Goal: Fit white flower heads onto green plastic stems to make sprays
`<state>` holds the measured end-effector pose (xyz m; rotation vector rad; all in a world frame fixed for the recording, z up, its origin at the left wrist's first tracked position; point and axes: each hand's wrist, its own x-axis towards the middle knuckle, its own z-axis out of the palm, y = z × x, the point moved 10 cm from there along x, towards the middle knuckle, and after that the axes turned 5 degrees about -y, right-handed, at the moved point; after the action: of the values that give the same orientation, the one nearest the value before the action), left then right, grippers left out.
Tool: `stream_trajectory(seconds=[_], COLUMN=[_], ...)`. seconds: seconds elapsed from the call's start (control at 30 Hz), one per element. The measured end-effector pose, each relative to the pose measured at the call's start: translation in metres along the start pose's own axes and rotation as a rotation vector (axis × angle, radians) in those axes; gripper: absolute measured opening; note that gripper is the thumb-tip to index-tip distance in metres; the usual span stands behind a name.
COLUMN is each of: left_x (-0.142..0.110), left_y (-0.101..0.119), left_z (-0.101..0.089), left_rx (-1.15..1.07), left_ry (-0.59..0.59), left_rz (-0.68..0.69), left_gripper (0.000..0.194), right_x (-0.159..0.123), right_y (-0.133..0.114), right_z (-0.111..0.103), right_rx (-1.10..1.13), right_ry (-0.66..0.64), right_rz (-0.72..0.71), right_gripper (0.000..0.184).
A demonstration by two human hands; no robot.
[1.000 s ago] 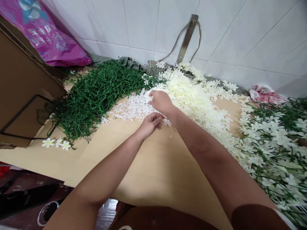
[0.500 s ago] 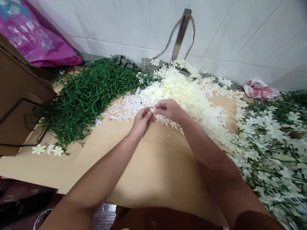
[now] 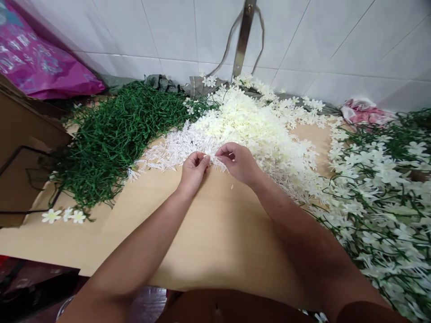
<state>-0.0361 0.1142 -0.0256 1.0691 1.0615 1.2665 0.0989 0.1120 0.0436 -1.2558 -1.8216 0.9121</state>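
My left hand [image 3: 194, 170] is closed, thumb and forefinger pinched on a small white artificial flower [image 3: 209, 154]. From the other side my right hand [image 3: 237, 162] meets it, its thumb and forefinger curled to the flower's edge. Fine details between the fingertips are too small to make out. Just behind both hands lies a heap of thin white stamen pieces [image 3: 175, 146]. A larger pile of creamy white flower heads [image 3: 252, 119] rises behind and to the right of it. Green plastic stems [image 3: 117, 130] form a tangled mound to the left.
Brown cardboard [image 3: 202, 233] covers the work surface. Flowers on green stems [image 3: 387, 193] are massed at the right. A cardboard box [image 3: 27, 148] and a pink plastic bag [image 3: 50, 72] stand at the left. A metal strip [image 3: 243, 40] leans against the tiled wall [image 3: 175, 31].
The view has shifted slightly. The small white piece between my fingers now shows as a more spread-out flower, and my right fingertips have drawn a little away from my left.
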Motion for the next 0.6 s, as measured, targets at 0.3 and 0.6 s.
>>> stream_trajectory(seconds=[0.3, 0.6], left_x=[0.000, 0.001], left_y=[0.000, 0.004], left_z=[-0.004, 0.004], left_rx=[0.163, 0.265], left_ry=[0.039, -0.026], left_rz=[0.032, 0.113], left_gripper=[0.011, 0.009], right_x=[-0.005, -0.005], right_y=[-0.002, 0.007], right_z=[0.009, 0.012], right_rx=[-0.363, -0.389], right_ry=[0.066, 0.062], right_rz=[-0.024, 0.036], right_gripper=[0.006, 0.012])
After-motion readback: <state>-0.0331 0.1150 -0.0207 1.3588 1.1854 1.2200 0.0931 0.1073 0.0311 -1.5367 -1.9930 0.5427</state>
